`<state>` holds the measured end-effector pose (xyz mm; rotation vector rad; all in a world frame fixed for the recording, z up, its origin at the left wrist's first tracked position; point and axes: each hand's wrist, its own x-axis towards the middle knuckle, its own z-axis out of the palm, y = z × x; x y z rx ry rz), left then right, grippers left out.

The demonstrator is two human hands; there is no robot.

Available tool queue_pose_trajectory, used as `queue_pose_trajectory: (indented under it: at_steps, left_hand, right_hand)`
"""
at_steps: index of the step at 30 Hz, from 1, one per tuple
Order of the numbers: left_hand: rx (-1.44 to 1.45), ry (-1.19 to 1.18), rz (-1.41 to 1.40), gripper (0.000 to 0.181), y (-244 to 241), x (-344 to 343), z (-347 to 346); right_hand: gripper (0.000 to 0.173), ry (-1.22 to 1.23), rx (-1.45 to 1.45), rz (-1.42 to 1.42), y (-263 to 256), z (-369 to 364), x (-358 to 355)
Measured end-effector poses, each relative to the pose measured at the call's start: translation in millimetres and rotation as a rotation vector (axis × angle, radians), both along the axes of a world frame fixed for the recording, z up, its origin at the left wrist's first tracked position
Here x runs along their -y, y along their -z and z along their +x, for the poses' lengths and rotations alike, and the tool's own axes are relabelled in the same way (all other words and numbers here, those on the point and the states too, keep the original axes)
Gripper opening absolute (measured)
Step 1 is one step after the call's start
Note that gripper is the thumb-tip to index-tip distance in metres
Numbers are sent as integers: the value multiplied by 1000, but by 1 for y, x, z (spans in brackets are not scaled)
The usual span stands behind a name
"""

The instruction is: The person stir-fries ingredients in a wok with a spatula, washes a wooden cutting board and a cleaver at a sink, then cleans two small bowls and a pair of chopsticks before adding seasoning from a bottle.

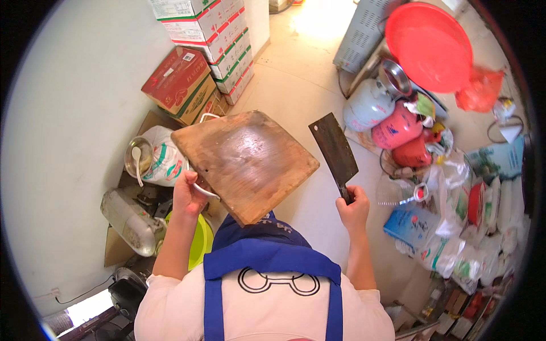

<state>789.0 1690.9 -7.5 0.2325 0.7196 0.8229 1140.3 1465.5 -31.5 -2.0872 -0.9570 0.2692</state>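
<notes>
A square wooden cutting board [251,157], dark and worn in the middle, is held up before my chest. My left hand [192,192] grips the white handle [205,190] on its left edge. To the right of the board, apart from it, my right hand [355,202] is closed around the handle of a dark-bladed cleaver [335,149]. The blade points up and away from me. Below the board are my blue apron [273,255] and light shirt.
Stacked cartons [230,47] and a red box [175,79] stand ahead left. A steel bowl [138,157] with a white spoon and a green tub [200,243] are at left. Gas cylinders [369,106], a red basin [430,47] and plastic bags [443,251] crowd the right.
</notes>
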Motion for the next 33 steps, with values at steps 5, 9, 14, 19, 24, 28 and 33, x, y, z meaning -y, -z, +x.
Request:
queue_pose_trajectory:
  at_steps: [5, 9, 14, 19, 24, 28, 33]
  left_hand:
    - [-124, -15, -64, 19, 23, -166, 127]
    - [-122, 80, -126, 16, 24, -308, 245]
    - [-178, 151, -35, 21, 5, -496, 370]
    - [-253, 148, 16, 17, 17, -654, 535]
    - [-287, 52, 60, 15, 12, -781, 648]
    - [-241, -24, 89, 18, -6, -887, 712]
    - [-210, -68, 90, 4, -7, -1062, 812]
  right_hand:
    - [19, 11, -77, -63, 12, 86, -161]
    - [21, 99, -88, -86, 1, 146, -261]
    - [22, 161, -96, -58, 10, 242, -397]
    - [24, 200, -86, 39, 46, 386, -565]
    - [25, -5, -105, 67, 19, 534, -754]
    - [26, -112, -152, 104, -1, 622, -895]
    - [24, -193, -473, 105, -7, 721, -1063]
